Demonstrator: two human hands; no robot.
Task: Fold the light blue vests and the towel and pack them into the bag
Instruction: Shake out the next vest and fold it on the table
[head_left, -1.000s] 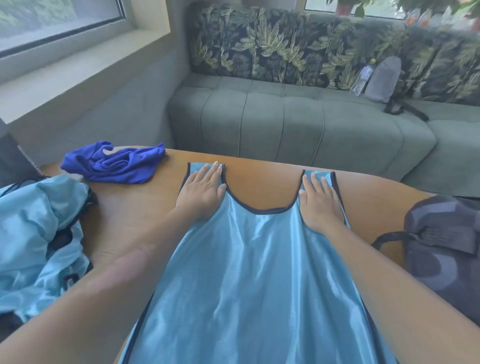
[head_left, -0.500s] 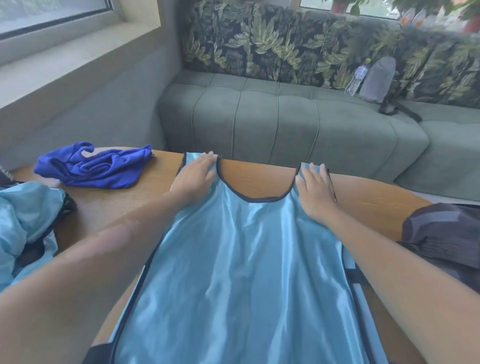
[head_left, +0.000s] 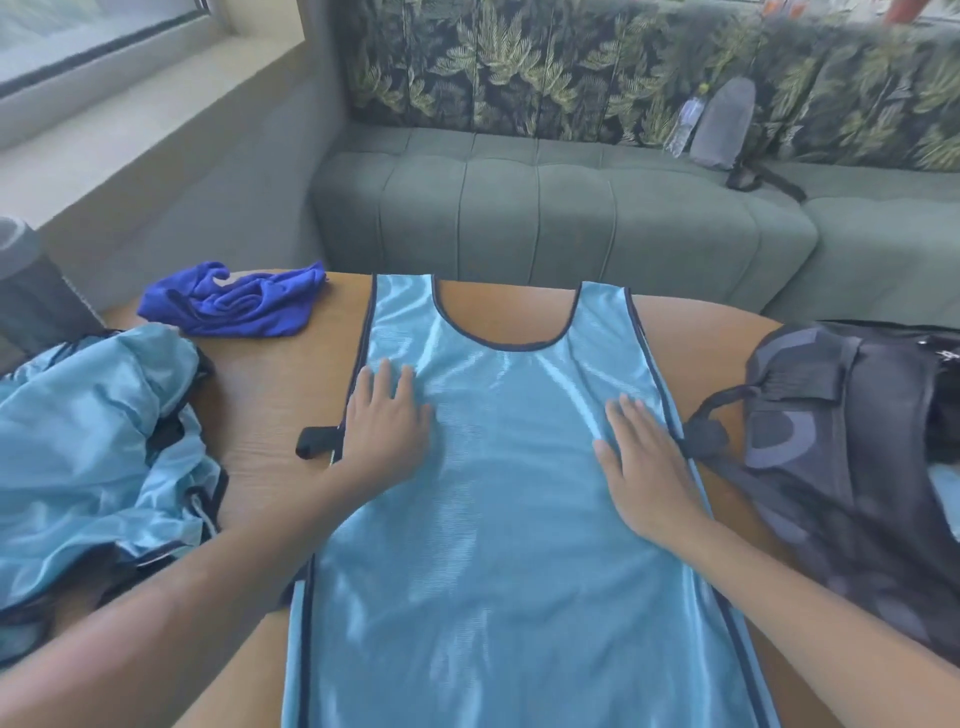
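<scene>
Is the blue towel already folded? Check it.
No, the blue towel lies crumpled in a loose heap on the table, left of the spread vest.

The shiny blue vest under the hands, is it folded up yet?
Not yet. The vest lies spread flat on the table, both straps showing, hands pressing it.

Two bare forearms in view, no sleeves showing. Left hand (head_left: 387, 423) and right hand (head_left: 647, 460) bare: no gloves, rings, watch or wristbands visible.
</scene>
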